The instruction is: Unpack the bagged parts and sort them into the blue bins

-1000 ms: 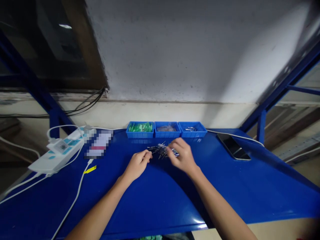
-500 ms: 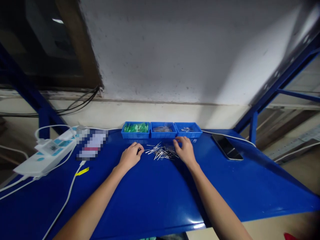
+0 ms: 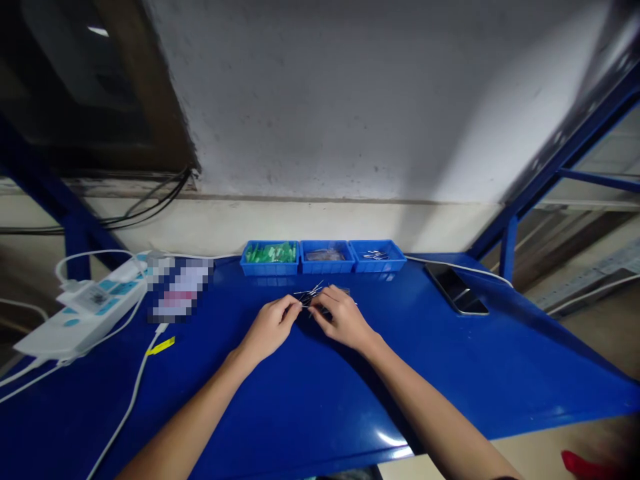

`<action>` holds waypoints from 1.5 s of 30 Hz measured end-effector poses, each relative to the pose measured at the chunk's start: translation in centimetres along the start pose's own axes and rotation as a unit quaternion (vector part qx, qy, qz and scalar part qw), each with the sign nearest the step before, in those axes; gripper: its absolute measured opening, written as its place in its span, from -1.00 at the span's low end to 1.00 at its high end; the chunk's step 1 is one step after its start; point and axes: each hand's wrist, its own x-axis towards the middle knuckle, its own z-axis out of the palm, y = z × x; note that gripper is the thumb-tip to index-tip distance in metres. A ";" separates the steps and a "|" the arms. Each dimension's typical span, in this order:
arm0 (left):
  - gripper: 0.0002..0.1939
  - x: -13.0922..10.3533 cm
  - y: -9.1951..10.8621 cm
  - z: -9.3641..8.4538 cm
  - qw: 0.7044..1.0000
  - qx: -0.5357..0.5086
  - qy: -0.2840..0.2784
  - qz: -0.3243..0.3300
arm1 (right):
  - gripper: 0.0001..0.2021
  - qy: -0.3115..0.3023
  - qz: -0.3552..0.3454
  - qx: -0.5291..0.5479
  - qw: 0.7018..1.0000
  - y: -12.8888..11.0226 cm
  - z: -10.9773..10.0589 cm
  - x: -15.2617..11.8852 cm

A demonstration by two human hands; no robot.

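My left hand point(image 3: 273, 325) is closed in a pinch on a thin metal rod point(image 3: 305, 306), of which only a short stretch shows between my fingertips. My right hand point(image 3: 344, 317), fingers bent and pinched, meets the rod's other end from the right. Behind and under the right hand lies a loose pile of slim silver metal rods point(image 3: 311, 292), largely covered by it. Beyond the pile stand three blue bins in a row: a left bin point(image 3: 271, 269) with green packets, a middle bin point(image 3: 327, 267) with clear plastic pieces, and a right bin point(image 3: 381, 266) with a few metal rods.
On the blue table point(image 3: 300, 407), a dark phone point(image 3: 456, 289) lies to the right. At left are a white power strip point(image 3: 85, 320), a blurred-out phone point(image 3: 183, 291) and a white cable point(image 3: 131, 403) with a yellow tag. Blue frame posts rise at both sides before the wall.
My right hand has moved left from the pile's right side to my left fingertips, closing its fingers. My left hand has shifted slightly right. The view has tilted slightly.
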 end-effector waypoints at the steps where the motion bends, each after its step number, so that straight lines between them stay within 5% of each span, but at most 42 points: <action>1: -0.79 -0.1 0.0 0.0 1.000 -0.011 -0.001 0.000 | -0.86 0.004 0.003 0.003 1.000 0.1 0.0 0.0; 10: -0.85 -0.2 -0.3 0.1 0.997 -0.011 0.066 0.031 | -0.86 0.024 0.016 0.043 0.999 -0.1 -0.3 -0.2; 17: -0.83 -0.1 0.0 -0.3 0.997 -0.013 0.040 0.059 | -0.88 0.033 0.003 0.041 0.999 -0.1 -0.1 -0.1; 28: -0.85 -0.2 0.4 -0.4 0.990 -0.001 0.106 0.089 | -0.84 0.037 0.022 0.029 0.999 0.3 -0.2 -0.3; 38: -0.80 -0.2 0.4 -0.4 0.995 0.007 0.076 0.058 | -0.83 0.105 -0.018 -0.041 0.993 1.3 -2.1 0.2; 42: -0.83 0.2 -0.7 0.4 0.987 0.138 0.079 0.015 | -0.74 0.280 0.144 -0.134 0.939 5.7 -4.9 0.5; 45: -0.88 0.5 -1.2 1.3 0.972 0.220 0.081 0.023 | -0.51 0.273 0.326 -0.173 0.888 9.0 -6.0 -0.5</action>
